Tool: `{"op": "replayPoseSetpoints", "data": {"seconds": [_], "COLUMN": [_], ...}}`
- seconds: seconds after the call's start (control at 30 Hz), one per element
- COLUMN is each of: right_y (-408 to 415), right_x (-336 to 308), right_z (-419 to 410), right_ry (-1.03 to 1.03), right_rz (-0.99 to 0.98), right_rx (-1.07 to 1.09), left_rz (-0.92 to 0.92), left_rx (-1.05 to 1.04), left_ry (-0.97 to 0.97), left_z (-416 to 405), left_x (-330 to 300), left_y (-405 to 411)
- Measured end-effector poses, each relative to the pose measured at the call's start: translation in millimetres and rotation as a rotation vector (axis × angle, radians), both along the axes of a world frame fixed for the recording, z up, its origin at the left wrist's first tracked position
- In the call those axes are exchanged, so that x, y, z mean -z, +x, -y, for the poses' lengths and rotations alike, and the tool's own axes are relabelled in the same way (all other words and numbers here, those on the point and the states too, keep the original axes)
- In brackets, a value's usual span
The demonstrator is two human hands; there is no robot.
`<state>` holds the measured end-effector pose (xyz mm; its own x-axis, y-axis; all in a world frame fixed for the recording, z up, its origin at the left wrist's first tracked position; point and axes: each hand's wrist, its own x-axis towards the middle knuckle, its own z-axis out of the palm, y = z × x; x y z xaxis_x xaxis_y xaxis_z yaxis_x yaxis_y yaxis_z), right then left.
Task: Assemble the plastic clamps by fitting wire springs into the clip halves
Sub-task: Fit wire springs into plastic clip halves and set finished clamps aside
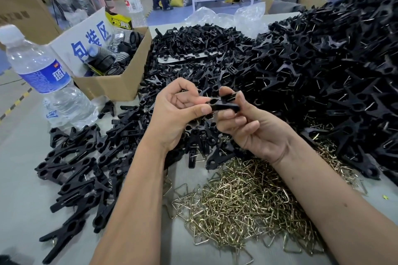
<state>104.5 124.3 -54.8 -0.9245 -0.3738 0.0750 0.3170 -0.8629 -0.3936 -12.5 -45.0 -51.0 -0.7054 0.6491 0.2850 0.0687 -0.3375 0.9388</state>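
Observation:
Both hands meet above the middle of the table on a pair of black plastic clip halves (226,104). My left hand (178,114) pinches their left end between thumb and fingers. My right hand (247,127) grips the right end, fingers curled round it. Whether a spring sits in the halves is hidden. A heap of brass-coloured wire springs (243,202) lies below my hands. Loose black clip halves (215,49) are piled behind them. Assembled black clamps (75,170) lie at the left.
A huge mound of black clamps (336,66) fills the right side. An open cardboard box (112,84) with black parts stands at the back left, a water bottle (45,79) beside it. A person stands far back by a metal bench.

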Motion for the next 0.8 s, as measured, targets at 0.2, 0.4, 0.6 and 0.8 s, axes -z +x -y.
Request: {"op": "replayPoseSetpoints", "data": {"seconds": [0.2, 0.4, 0.6, 0.8], "right_y": [2, 4, 5, -8], "right_x": [-1, -4, -5, -50], "right_z": [-1, -5, -8, -29], "right_ry": [-0.174, -0.137, 0.086, 0.955], "right_rz": [0.025, 0.112, 0.068, -0.033], "right_rx": [-0.042, 0.012, 0.109, 0.626], "left_rz": [0.029, -0.016, -0.047, -0.134], "left_rx": [0.049, 0.001, -0.028, -0.423], "left_ry": [0.065, 0.001, 0.008, -0.24], "left_z": [-1, -1, -3, 4], "left_x": [-2, 3, -1, -9], "left_y": [4, 4, 6, -7]}}
